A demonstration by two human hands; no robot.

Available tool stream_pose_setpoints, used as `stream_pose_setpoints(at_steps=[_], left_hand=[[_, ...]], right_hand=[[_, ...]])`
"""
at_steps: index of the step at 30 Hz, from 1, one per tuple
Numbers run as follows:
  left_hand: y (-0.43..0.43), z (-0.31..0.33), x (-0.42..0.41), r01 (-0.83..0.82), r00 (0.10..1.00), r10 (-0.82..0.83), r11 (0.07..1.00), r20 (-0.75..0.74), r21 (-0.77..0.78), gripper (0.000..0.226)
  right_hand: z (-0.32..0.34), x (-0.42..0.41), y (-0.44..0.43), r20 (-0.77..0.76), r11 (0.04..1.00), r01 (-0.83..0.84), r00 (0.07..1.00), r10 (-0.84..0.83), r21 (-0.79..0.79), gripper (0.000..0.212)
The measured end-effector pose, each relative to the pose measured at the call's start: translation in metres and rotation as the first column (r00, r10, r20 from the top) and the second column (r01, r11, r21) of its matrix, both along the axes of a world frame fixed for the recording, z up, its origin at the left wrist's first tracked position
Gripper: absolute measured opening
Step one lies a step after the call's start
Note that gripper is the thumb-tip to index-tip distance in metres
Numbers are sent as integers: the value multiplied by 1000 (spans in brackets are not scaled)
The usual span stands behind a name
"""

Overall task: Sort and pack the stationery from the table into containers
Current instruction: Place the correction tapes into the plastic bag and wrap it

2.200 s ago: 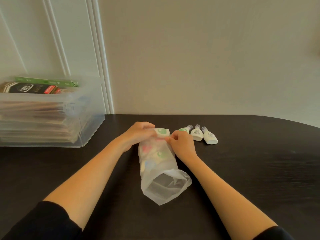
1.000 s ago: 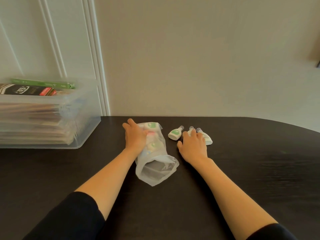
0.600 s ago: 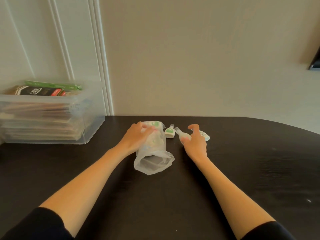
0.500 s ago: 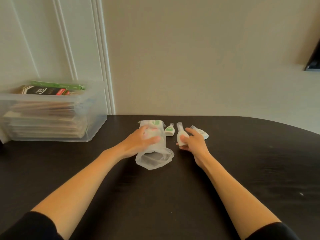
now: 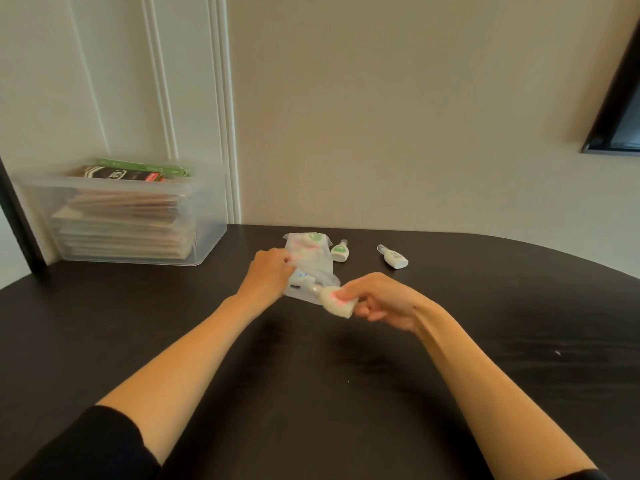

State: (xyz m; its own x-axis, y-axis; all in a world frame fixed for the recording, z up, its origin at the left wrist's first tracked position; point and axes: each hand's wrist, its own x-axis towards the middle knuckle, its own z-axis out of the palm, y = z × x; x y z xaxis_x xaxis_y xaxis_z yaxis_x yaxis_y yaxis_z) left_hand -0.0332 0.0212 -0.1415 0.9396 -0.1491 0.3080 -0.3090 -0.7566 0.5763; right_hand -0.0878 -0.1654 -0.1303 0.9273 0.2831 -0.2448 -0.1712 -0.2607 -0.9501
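You work on a dark table (image 5: 311,393), with a clear bin (image 5: 138,220) of stacked packs at its far left corner. A frosted bag (image 5: 313,263) lies near the middle of the far edge. Its long axis runs from that edge toward you, closed end away and mouth on the near side, and a few small bottles show through the plastic. Your left hand (image 5: 268,275) sits on the bag's left side near the mouth, and its fingers appear to pinch the plastic there, though blur hides the exact hold. Your right hand (image 5: 384,303) has its fingers curled round the base of a pink-labelled bottle (image 5: 337,301), just at the mouth of the bag. The bottle's long axis slants from near right to far left, neck leading toward the opening. The step looks like feeding this bottle into the bag. The next move calls for your left hand to hold the mouth open while you push the bottle along the bag's length and let go once it is past the lip. Two more wait near the far edge: a green-labelled bottle (image 5: 339,252) just beside the bag's right side, cap pointing away from you, and a third bottle (image 5: 394,259) further right, cap toward the far left.
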Motion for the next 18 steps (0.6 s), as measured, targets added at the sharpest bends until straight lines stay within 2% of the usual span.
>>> stream_pose_setpoints(at_steps=[3,6,8,12,15,18], left_hand=[[-6,1,-4,7,997,-13,996,74,84,26],[-8,1,-4,-4,996,-7,993,87,119,17],[-5,2,-6,-18,996,9,995,85,102,18],[-3,7,-7,3,996,-10,997,91,73,22],[-8,10,-6,29,993,-36,998,117,64,23],[-10,10,-4,73,990,-78,996,121,46,20]], right_hand=[[-1,7,14,-29,986,166,986,-167,-30,14],[-4,17,25,-98,904,391,920,-379,172,31],[-5,22,27,-135,844,474,880,-455,250,36],[-5,28,32,-265,794,497,865,-425,349,43],[-5,29,41,-244,836,462,883,-401,298,41],[-4,35,47,-246,810,476,878,-411,344,41]])
